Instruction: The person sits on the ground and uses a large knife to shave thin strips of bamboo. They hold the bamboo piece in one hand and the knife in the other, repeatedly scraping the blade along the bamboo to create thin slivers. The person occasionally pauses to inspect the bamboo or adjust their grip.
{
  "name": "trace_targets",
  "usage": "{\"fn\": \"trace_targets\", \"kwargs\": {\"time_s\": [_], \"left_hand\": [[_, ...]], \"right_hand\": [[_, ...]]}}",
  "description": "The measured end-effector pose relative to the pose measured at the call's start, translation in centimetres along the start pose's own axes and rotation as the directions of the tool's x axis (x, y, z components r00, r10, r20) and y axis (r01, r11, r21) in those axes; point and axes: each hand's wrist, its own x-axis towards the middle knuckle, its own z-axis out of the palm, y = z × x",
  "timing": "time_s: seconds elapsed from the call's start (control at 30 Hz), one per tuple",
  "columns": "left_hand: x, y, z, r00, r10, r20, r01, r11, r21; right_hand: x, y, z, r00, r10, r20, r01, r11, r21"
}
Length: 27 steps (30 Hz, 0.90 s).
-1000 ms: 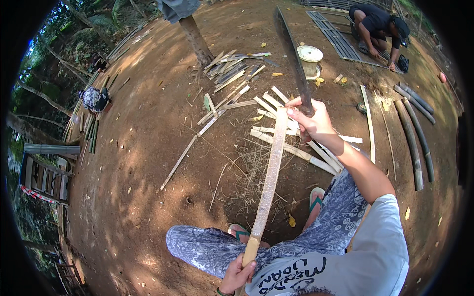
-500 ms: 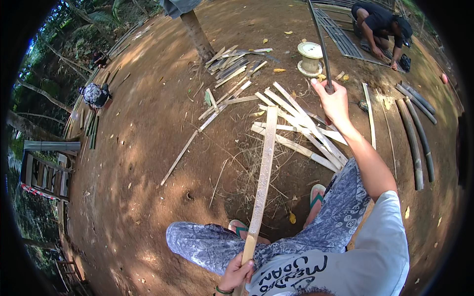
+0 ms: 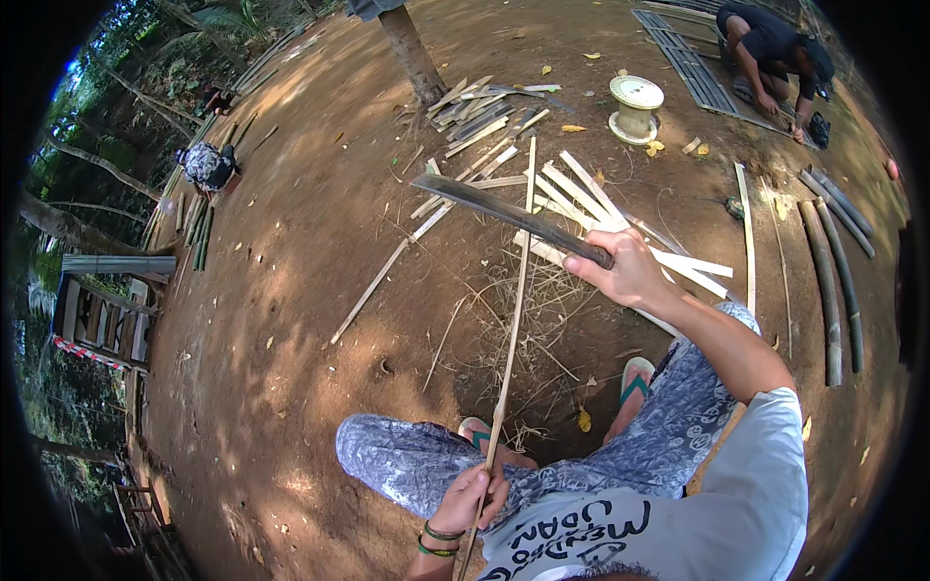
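bamboo strip point(image 3: 512, 334) in one hand, long knife point(image 3: 484, 203) in the other

so the strip is gripped low down by the left hand point(image 3: 472, 497), fingers closed around it, with a bit running on past them and out of frame. it's seen pretty much edge-on, pointed forward over the dirt point(image 3: 271, 368). a couple of bands point(image 3: 442, 535) are worn just behind that hand. the knife is held by its handle end in the right hand point(image 3: 628, 266), fingers wrapped around it, blade aimed left. the strip is crossed by the blade in this view, but whether the two touch can't be told.

around that, pale strips point(image 3: 591, 187) are scattered on the ground near a tangle of dry fibers point(image 3: 552, 310). another pile point(image 3: 475, 121) is heaped by a tree trunk point(image 3: 412, 58), and a whitish spool point(image 3: 635, 111) is stood to its right. dark poles point(image 3: 823, 290) are laid far right, and a slatted panel point(image 3: 678, 58) is crouched over by a co-worker point(image 3: 760, 44).
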Motion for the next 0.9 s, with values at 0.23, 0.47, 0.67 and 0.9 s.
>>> {"fn": "trace_targets", "kwargs": {"time_s": [0.23, 0.47, 0.67, 0.9], "left_hand": [[2.1, 1.5, 1.2, 0.995, -0.056, 0.084, 0.077, 0.962, -0.262], [3.5, 1.3, 1.4, 0.979, -0.064, 0.195, 0.114, 0.96, -0.257], [5.5, 2.4, 2.4, 0.998, 0.065, 0.021, -0.067, 0.983, 0.171], [6.7, 4.8, 3.5, 0.983, 0.064, -0.173, -0.006, 0.949, 0.314]], "right_hand": [[-0.1, 0.5, 1.9, 0.997, -0.025, 0.07, 0.007, 0.969, 0.246], [-0.7, -1.0, 1.7, 0.98, 0.047, 0.191, -0.135, 0.866, 0.481], [-0.8, -0.1, 2.5, 0.985, 0.026, 0.17, -0.099, 0.892, 0.44], [-0.7, 0.8, 3.2, 0.987, -0.045, 0.154, 0.004, 0.965, 0.262]]}}
